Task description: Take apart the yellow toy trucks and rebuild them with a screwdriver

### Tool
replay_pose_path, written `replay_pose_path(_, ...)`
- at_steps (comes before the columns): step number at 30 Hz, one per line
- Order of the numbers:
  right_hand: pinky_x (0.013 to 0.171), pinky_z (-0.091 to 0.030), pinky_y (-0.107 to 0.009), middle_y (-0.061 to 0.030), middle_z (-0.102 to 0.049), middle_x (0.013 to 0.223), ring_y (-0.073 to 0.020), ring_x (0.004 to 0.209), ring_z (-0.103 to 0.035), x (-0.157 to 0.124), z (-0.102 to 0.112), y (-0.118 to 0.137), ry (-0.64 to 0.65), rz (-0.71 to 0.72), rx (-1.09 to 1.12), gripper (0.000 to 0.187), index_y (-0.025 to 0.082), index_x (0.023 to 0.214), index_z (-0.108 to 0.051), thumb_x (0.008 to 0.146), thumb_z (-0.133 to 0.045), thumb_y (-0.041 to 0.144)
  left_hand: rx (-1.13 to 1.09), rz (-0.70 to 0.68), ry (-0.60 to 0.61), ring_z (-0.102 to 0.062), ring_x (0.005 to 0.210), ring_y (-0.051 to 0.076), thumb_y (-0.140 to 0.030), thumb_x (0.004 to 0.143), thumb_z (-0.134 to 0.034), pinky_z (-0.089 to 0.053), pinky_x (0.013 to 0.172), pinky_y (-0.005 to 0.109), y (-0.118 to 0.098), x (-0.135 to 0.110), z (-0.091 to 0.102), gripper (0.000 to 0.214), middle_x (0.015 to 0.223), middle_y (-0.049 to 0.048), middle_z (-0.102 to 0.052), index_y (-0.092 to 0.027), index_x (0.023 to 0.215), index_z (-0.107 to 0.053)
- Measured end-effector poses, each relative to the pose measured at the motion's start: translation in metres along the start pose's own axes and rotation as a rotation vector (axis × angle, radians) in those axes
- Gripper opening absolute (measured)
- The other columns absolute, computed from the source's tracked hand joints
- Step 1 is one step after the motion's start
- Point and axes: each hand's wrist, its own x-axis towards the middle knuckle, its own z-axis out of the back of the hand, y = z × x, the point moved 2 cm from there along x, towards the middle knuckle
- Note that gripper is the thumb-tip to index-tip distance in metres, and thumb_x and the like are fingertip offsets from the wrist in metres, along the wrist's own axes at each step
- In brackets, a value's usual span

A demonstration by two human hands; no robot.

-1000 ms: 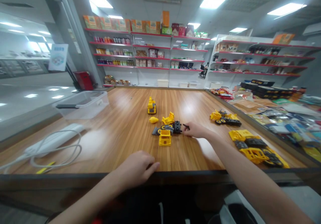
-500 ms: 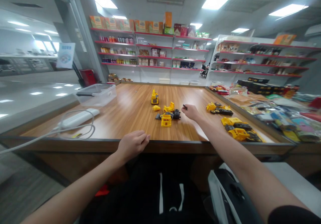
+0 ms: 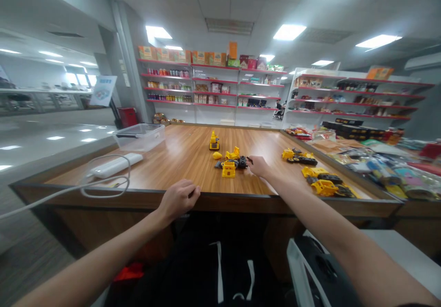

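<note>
My left hand [image 3: 179, 199] rests on the front edge of the table, fingers curled in a loose fist with nothing visible in them. My right hand [image 3: 259, 166] pinches a small black piece [image 3: 250, 160], too small to name, just right of the toy truck parts. Those parts include a dark chassis [image 3: 242, 162], a yellow cab [image 3: 228, 169] and another yellow part [image 3: 233, 153] behind it. Farther back stands a yellow toy construction vehicle [image 3: 214, 141], with a yellow mixer-drum-shaped piece [image 3: 217, 155] in front of it.
More yellow and black toy vehicle parts [image 3: 325, 181] lie at the right, with another group [image 3: 299, 156] behind. On the left are a clear plastic bin [image 3: 140, 138] and a white power strip [image 3: 116, 165] with a looped cable. A raised rim [image 3: 134, 192] borders the wooden tabletop.
My right hand has moved slightly left and closer to the dark chassis, still pinching the small black piece. My left hand stays at the table edge. The camera view has tilted up.
</note>
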Motion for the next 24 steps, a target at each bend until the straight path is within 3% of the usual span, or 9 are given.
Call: replay_pose_path(24,0.087,-0.055,-0.042,-0.0084,-0.062,0.119,-0.0209,0.102,-0.063,0.012,-0.01,-0.012,-0.085,0.02,0.098,0.031,0.016,0.119,-0.059,0.095,-0.058,0.035,0.035,-0.081,-0.058,-0.045,0.055,0.014,-0.017,0.087,-0.052,-0.032,0.054,0.031,0.01,-0.003,-0.013,0.035,0.057,0.0003,-0.047,-0.02,0.053,-0.045)
